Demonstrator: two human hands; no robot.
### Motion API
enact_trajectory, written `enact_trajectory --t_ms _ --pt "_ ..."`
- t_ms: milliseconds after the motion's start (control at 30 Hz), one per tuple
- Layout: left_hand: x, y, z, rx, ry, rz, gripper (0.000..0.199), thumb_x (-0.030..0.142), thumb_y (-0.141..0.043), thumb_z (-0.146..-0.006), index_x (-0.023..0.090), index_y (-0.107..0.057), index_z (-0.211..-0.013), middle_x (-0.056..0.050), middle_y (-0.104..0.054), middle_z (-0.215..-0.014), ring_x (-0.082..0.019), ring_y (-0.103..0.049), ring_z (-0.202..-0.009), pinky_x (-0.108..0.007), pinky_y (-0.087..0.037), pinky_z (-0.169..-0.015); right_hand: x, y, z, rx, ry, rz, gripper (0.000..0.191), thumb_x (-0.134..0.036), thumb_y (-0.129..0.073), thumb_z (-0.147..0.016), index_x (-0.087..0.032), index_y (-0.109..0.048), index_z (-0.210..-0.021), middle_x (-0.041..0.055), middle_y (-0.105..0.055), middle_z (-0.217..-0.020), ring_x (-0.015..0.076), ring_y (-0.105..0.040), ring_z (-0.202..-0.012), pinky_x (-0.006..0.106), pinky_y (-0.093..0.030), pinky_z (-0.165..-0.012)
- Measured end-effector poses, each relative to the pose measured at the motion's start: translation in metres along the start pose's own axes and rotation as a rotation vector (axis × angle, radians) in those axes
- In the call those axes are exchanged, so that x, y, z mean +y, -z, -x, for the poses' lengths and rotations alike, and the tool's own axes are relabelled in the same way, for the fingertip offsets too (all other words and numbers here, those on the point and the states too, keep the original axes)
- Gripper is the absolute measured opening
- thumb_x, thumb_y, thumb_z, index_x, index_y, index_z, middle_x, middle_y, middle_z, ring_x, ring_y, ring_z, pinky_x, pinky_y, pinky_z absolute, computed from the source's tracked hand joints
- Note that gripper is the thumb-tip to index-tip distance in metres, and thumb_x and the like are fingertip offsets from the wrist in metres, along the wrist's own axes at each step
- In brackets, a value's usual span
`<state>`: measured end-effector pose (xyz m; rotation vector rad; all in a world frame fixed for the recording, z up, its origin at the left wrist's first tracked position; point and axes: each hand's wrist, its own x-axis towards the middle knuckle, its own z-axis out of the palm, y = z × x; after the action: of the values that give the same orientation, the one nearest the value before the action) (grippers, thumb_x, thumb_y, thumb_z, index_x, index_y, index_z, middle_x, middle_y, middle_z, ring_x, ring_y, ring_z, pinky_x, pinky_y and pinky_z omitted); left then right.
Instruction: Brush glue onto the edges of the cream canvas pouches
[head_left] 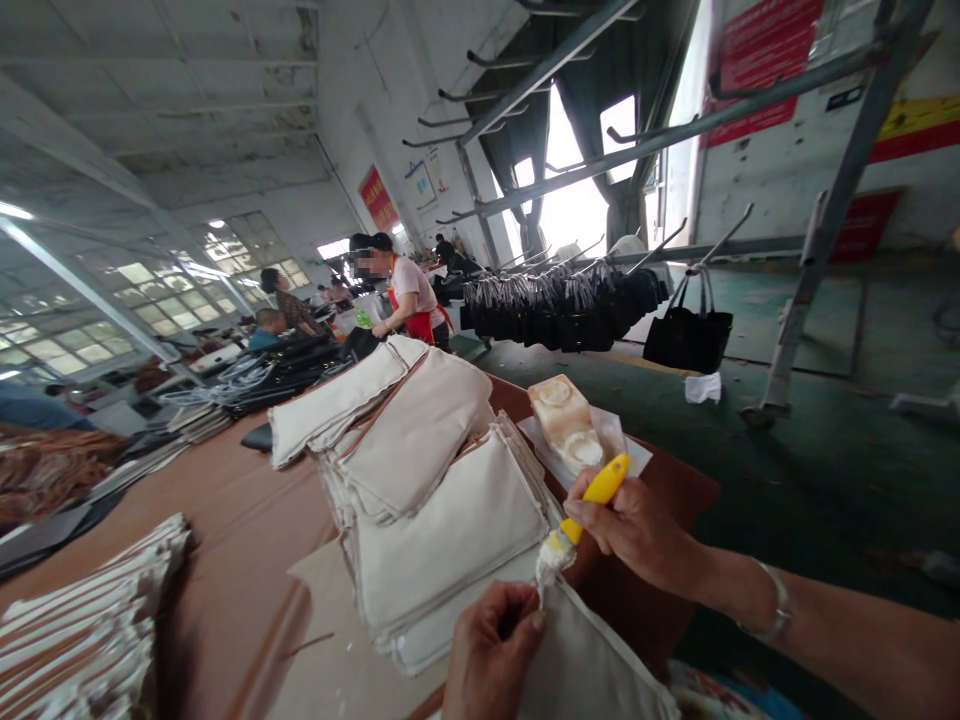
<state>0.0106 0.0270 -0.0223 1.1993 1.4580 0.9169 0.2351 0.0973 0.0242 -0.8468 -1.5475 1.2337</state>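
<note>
My right hand [637, 525] grips a yellow-handled brush [600, 490], tilted with its bristles down. White paste coats the bristles, which touch the corner of a pale fabric panel [592, 655] at the near edge. Thumb and fingers of my left hand [495, 645] pinch that panel's edge just beside the brush tip. Stacks of similar cream panels [450, 540] with brown edges lie beyond my hands. Behind the brush, a cut-open plastic container [562, 405] holding white paste rests on a white sheet [626, 440].
The brown-covered table [232, 540] carries another pile of folded panels [90, 630] at left. A metal rack [806, 270] with hooks stands at right, hung with black bags [562, 310]. Another person [412, 290] in a red apron works beyond the stacks.
</note>
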Motion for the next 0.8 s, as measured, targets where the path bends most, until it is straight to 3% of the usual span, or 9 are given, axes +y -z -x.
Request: enact_trajectory --t_ms 100,267,333,467,633,700,800 --pt "-0.003 0.000 0.000 -0.020 0.003 0.010 0.047 0.058 -0.075 -0.066 0.014 -0.065 -0.077 0.003 -0.052 -0.064 -0.011 -0.044 -0.061 -0.021 -0.032 -0.055 -0.006 0.004 -0.003 0.049 0.016 -0.011 0.027 -0.042 -0.059 -0.092 -0.018 -0.055 -0.080 -0.0047 -0.044 -0.055 0.0115 -0.039 -0.050 0.024 -0.032 -0.048" --pt "-0.006 0.000 0.000 -0.002 -0.018 -0.051 0.047 0.059 -0.073 -0.069 0.014 -0.066 -0.078 0.002 -0.054 -0.066 -0.011 -0.044 -0.061 -0.021 -0.034 -0.055 -0.006 0.002 0.002 -0.051 -0.010 -0.022 0.025 -0.040 -0.057 -0.093 -0.017 -0.056 -0.084 -0.0048 -0.044 -0.055 0.0112 -0.039 -0.049 0.024 -0.031 -0.047" --pt "-0.007 -0.002 0.003 0.022 -0.077 -0.095 0.044 0.058 -0.070 -0.073 0.014 -0.067 -0.079 0.002 -0.056 -0.066 -0.011 -0.046 -0.060 -0.021 -0.036 -0.055 -0.001 0.000 0.003 -0.016 -0.003 0.007 0.025 -0.040 -0.058 -0.092 -0.017 -0.056 -0.082 -0.0046 -0.044 -0.055 0.0113 -0.040 -0.049 0.024 -0.032 -0.047" --pt "-0.009 -0.009 0.014 0.156 -0.375 -0.289 0.030 0.048 -0.064 -0.084 0.019 -0.069 -0.079 0.001 -0.058 -0.068 -0.012 -0.054 -0.062 -0.020 -0.041 -0.057 0.001 0.007 -0.001 0.094 0.001 -0.018 0.027 -0.041 -0.057 -0.093 -0.017 -0.055 -0.082 -0.0056 -0.041 -0.055 0.0106 -0.037 -0.048 0.023 -0.030 -0.046" --pt "-0.013 -0.021 0.023 0.318 -0.884 -0.588 0.013 0.024 -0.053 -0.095 0.022 -0.065 -0.090 -0.001 -0.060 -0.074 -0.012 -0.059 -0.064 -0.019 -0.045 -0.061 -0.014 0.015 -0.002 0.061 -0.032 -0.164 0.028 -0.043 -0.060 -0.092 -0.017 -0.052 -0.083 -0.0079 -0.038 -0.050 0.0085 -0.031 -0.044 0.022 -0.025 -0.043" --pt "-0.014 -0.022 0.024 0.337 -0.999 -0.684 0.012 0.018 -0.051 -0.095 0.021 -0.063 -0.092 -0.002 -0.060 -0.074 -0.012 -0.058 -0.064 -0.020 -0.046 -0.060 -0.020 0.012 0.001 -0.004 -0.047 -0.198 0.028 -0.043 -0.061 -0.091 -0.017 -0.053 -0.084 -0.0083 -0.038 -0.050 0.0081 -0.031 -0.044 0.022 -0.023 -0.043" --pt "-0.014 -0.019 0.025 0.307 -1.051 -0.776 0.013 0.014 -0.050 -0.095 0.020 -0.061 -0.096 -0.002 -0.059 -0.073 -0.013 -0.058 -0.065 -0.020 -0.047 -0.059 -0.024 0.010 0.005 -0.124 -0.042 -0.110 0.028 -0.041 -0.058 -0.094 -0.016 -0.054 -0.083 -0.0067 -0.041 -0.052 0.0082 -0.036 -0.046 0.021 -0.028 -0.045"
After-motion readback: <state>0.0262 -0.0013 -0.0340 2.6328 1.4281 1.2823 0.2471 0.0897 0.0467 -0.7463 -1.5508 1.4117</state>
